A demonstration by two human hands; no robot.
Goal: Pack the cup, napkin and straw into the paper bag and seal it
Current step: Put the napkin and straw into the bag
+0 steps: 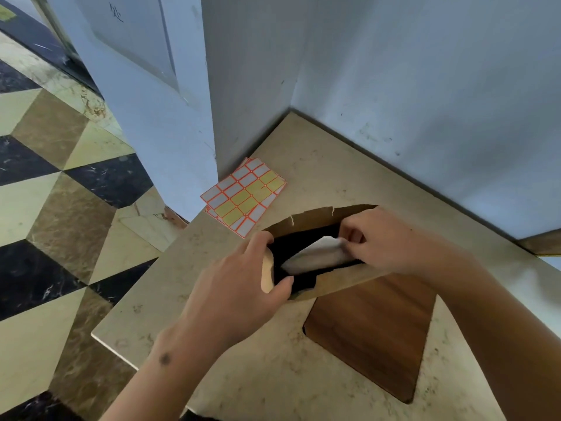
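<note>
My left hand (243,278) grips the paper bag (309,220) rim at its left, my right hand (385,241) pinches the white napkin (315,255) inside the open mouth; sticker sheets (243,196) far-left on table (334,165)

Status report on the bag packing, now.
Left hand grips the paper bag rim, holding the mouth open. Right hand pinches the white napkin, halfway into the bag. Cup and straw not visible. Sticker sheets lie clear, nothing obstructing.
</note>
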